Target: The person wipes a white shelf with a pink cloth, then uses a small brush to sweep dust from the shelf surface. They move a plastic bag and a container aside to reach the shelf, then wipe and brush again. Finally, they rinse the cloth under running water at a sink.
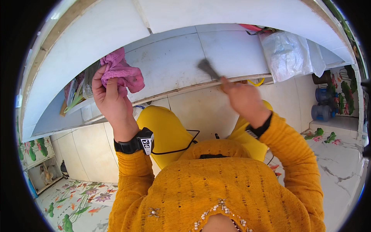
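Note:
My left hand grips a crumpled pink terry cloth, bunched between thumb and fingers above the left part of a white tiled shelf. In my right hand is a small brush with dark grey bristles, blurred as if in motion. Its head is over the shelf near the front edge; whether the bristles touch the tiles I cannot tell. Small dark specks and stains mark the tiles. The brush handle is mostly hidden by my fingers.
White plastic bags stand at the shelf's right end. Clear bags and a green-handled item lie at its left. A white counter overhangs the shelf. Large blue water bottles sit far right. A yellow loop hangs by the edge.

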The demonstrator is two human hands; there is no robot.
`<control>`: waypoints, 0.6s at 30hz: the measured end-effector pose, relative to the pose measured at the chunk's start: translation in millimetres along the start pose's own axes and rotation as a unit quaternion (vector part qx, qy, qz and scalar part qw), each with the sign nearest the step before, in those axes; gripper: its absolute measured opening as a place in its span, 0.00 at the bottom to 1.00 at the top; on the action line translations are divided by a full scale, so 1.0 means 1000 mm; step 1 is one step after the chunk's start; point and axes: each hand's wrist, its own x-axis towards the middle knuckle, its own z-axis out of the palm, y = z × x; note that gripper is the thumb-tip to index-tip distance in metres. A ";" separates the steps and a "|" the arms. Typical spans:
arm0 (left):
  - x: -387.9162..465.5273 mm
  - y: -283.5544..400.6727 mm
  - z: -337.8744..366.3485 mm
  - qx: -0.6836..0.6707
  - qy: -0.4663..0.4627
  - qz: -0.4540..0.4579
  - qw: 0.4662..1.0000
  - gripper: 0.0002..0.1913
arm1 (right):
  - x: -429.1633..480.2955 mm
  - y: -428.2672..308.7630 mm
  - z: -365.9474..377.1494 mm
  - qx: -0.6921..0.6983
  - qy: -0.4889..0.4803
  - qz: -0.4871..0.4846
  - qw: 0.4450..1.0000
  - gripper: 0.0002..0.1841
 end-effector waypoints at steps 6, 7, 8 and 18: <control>-0.005 -0.004 -0.001 0.015 -0.005 -0.016 1.000 0.12 | -0.004 -0.017 0.018 0.052 0.065 -0.099 0.992 0.25; -0.005 -0.003 0.000 0.019 -0.017 -0.010 1.000 0.12 | -0.003 -0.018 0.019 0.033 0.039 -0.076 0.996 0.24; -0.004 -0.002 0.002 0.021 -0.009 -0.007 1.000 0.12 | -0.001 -0.019 0.018 0.042 0.033 -0.074 0.996 0.24; -0.005 0.005 0.016 0.018 -0.003 -0.014 1.000 0.11 | 0.013 -0.047 0.011 0.061 0.006 -0.106 0.992 0.25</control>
